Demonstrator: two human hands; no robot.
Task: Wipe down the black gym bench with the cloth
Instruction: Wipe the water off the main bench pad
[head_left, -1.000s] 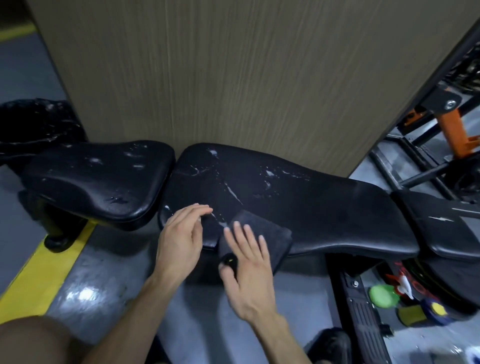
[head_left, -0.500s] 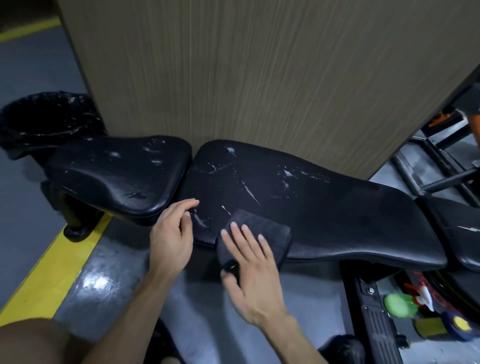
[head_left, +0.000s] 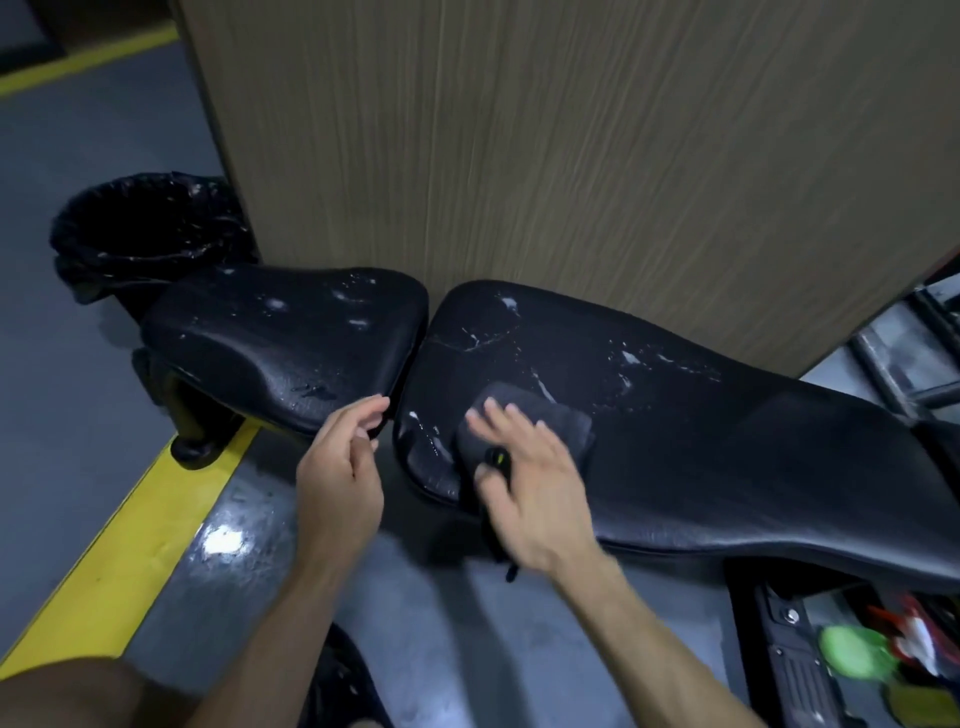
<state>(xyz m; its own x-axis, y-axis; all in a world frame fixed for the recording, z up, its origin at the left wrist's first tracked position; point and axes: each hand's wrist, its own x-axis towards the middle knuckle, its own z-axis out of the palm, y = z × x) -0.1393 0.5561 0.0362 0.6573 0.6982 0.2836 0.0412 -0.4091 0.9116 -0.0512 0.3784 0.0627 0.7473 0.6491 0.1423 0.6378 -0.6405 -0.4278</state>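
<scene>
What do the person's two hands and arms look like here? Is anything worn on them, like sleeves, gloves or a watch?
Both forearms are bare up to the frame's edge: no sleeves show. The left hand and the right hand wear no gloves, and no watch or bracelet shows at either wrist. The right hand is motion-blurred, so rings on its fingers cannot be ruled out.

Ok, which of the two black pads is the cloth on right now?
The longer pad by the wood panel: the right hand presses the cloth onto its near-left end. The shorter pad carries only white smears.
</scene>
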